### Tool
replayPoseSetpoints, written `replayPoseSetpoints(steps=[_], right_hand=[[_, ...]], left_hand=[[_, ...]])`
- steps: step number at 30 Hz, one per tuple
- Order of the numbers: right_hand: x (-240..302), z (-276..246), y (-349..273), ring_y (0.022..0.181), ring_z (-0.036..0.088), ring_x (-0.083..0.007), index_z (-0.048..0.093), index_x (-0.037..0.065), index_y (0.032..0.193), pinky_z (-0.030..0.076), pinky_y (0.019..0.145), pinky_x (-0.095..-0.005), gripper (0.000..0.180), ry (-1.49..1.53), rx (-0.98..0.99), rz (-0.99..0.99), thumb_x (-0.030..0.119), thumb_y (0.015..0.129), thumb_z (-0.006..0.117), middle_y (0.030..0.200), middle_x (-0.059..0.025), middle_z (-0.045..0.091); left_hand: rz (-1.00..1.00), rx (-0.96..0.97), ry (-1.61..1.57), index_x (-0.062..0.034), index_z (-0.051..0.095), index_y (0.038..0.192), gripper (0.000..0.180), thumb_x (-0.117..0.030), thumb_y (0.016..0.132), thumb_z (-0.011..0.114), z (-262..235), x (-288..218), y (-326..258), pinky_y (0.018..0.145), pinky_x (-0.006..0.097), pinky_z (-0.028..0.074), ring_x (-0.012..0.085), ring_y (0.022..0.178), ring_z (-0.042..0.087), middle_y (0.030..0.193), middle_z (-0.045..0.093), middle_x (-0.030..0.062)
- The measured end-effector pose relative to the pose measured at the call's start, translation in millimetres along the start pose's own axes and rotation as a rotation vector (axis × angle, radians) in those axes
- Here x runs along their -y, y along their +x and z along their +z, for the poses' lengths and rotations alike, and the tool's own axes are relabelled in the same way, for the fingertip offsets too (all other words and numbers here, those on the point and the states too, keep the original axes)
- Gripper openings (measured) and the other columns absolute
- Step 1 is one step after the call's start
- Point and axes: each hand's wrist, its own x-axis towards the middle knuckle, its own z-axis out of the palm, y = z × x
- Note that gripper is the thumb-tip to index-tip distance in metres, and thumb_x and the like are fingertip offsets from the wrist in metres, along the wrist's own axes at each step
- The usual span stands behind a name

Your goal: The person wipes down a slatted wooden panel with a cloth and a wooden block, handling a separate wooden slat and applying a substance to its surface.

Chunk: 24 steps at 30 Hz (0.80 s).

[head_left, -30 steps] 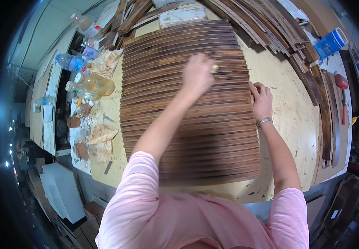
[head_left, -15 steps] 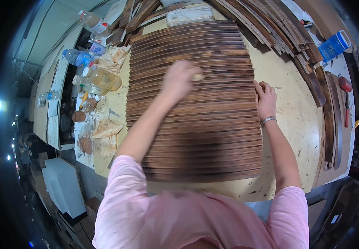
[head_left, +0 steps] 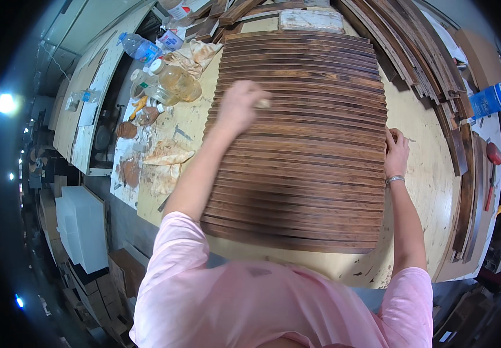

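A dark brown slatted wooden panel lies flat in front of me, its slats running left to right. My left hand is over the upper left part of it, blurred by motion. Between its closed fingers is a small pale piece, whose kind I cannot make out, held against or just above the slats. My right hand, with a bracelet at the wrist, grips the panel's right edge with bent fingers. Its fingertips are partly hidden at that edge.
Left of the panel are plastic bottles, a jar of yellowish liquid and stained cloths. Loose wood strips are stacked at the far right. Beside them are a blue container and a red-headed tool. A white wrapped block lies behind the panel.
My left hand has slid left along the slats with the pale piece. My right hand remains at the panel's right edge. The whole view has shifted, so the panel appears farther right.
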Motion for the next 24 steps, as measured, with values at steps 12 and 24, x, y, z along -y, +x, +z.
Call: replayPoseSetpoints(steps=[12, 24], right_hand=[[-1.6, 1.4, -0.3, 0.112, 0.054, -0.0271, 0.060, 0.023, 0.137, 0.045, 0.100, -0.0404, 0.050, -0.028, -0.019, -0.018, 0.006, 0.091, 0.060, 0.125, -0.0049, 0.058], [-1.5, -0.8, -1.4, 0.111, 0.054, -0.0276, 0.060, 0.023, 0.137, 0.045, 0.100, -0.0408, 0.050, -0.015, -0.026, -0.003, 0.006, 0.089, 0.060, 0.125, -0.0050, 0.058]], left_hand=[[-0.088, -0.040, -0.015, -0.0118, 0.077, 0.097, 0.033, 0.007, 0.074, 0.060, -31.1, 53.7, -42.6, 0.088, 0.043, 0.048, 0.0320, 0.099, 0.058, 0.097, 0.065, 0.0115], [0.078, -0.108, -0.182, -0.0103, 0.075, 0.097, 0.027, 0.005, 0.077, 0.065, 89.1, -115.4, 55.6, 0.087, 0.041, 0.048, 0.0299, 0.099, 0.057, 0.098, 0.064, 0.0088]])
